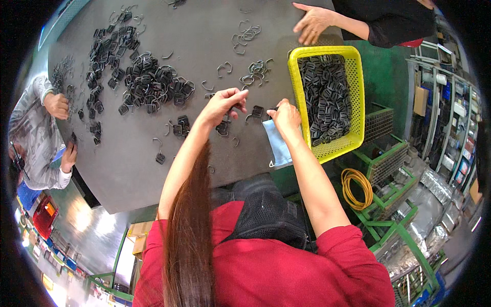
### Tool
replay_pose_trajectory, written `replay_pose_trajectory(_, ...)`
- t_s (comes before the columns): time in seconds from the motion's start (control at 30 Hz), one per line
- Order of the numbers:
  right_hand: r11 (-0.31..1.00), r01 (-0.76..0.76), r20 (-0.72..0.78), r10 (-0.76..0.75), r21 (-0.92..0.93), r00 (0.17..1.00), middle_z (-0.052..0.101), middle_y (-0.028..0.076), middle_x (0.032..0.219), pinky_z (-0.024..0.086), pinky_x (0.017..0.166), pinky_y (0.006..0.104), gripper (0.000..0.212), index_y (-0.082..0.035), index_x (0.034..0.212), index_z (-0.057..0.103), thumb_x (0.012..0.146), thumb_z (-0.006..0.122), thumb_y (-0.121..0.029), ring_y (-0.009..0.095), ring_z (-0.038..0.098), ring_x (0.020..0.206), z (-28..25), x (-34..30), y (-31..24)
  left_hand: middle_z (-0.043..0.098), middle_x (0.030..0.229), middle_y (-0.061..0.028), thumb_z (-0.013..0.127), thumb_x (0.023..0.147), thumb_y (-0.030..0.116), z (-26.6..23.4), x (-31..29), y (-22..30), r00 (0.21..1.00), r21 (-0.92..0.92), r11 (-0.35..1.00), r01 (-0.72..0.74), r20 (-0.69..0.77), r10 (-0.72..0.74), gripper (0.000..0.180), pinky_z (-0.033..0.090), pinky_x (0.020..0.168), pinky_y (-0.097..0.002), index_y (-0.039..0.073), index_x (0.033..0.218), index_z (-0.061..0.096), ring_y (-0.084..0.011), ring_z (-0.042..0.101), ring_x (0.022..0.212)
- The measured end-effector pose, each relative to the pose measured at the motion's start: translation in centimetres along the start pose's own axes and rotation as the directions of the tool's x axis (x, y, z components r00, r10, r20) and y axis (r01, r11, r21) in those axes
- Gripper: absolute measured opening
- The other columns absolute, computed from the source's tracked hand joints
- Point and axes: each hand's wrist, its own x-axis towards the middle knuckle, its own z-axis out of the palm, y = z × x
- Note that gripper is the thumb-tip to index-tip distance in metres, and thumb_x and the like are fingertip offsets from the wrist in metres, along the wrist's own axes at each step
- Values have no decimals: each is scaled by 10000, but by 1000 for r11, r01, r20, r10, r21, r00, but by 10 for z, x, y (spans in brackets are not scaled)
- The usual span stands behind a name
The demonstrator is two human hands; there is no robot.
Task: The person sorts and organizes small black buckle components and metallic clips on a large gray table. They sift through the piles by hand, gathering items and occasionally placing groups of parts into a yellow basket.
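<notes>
My left hand [224, 107] reaches over the table with thumb and fingers closed around a small dark piece, apparently a black plastic buckle, mostly hidden by the fingers. Just to its right, my right hand [287, 117] is pinched shut beside the yellow basket [359, 92]; a dark bit shows at its fingertips, too small to name. Between the hands lies a black buckle with a wire hook [255, 112]. A light blue face mask [277, 146] rests under my right wrist. Black buckles [325, 92] fill much of the basket.
A large pile of black buckles with metal hooks [148, 79] covers the table's left-middle. Loose wire hooks [255, 71] lie beyond my hands. One co-worker's hands [57, 106] are at the left edge; another's hand [313, 23] is beyond the basket. A green metal frame [378, 169] stands at right.
</notes>
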Motion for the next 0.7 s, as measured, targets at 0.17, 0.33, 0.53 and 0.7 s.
replay_pose_trajectory(0.17, 865, 164, -7, -182, 474, 983, 590, 53, 681, 470, 595, 302, 257, -45, 710, 571, 722, 731, -246, 206, 594, 645, -6, -4, 5, 614, 835, -106, 707, 734, 306, 53, 11, -40, 812, 925, 373, -67, -167, 560, 345, 484, 630, -382, 55, 911, 550, -266, 623, 751)
replay_pose_trajectory(0.33, -41, -368, 253, -656, 929, 711, 521, 14, 820, 418, 560, 216, 115, -93, 842, 519, 765, 594, -53, 146, 555, 767, -54, -21, 2, 591, 834, -98, 701, 747, 248, 46, -1, -54, 917, 807, 564, -177, -73, 393, 292, 477, 609, -369, 57, 898, 540, -226, 604, 730)
replay_pose_trajectory(0.53, 711, 184, 434, -591, 679, 680, 593, 57, 852, 471, 589, 278, 310, -71, 1003, 554, 762, 687, -213, 186, 595, 707, -13, -9, -45, 598, 992, -73, 653, 820, 165, -42, -113, -22, 972, -60, 997, 56, 232, -40, 173, 526, 568, -257, 66, 929, 563, -195, 632, 901)
replay_pose_trajectory(0.7, 834, 552, 150, -545, -8, 825, 628, 112, 894, 494, 690, 408, 322, -83, 842, 581, 695, 732, -326, 300, 627, 814, 47, -53, -91, 623, 719, -17, 666, 808, 319, -102, -129, -47, 880, -20, 995, -101, -469, 80, 257, 482, 541, -269, 70, 854, 620, -155, 642, 744)
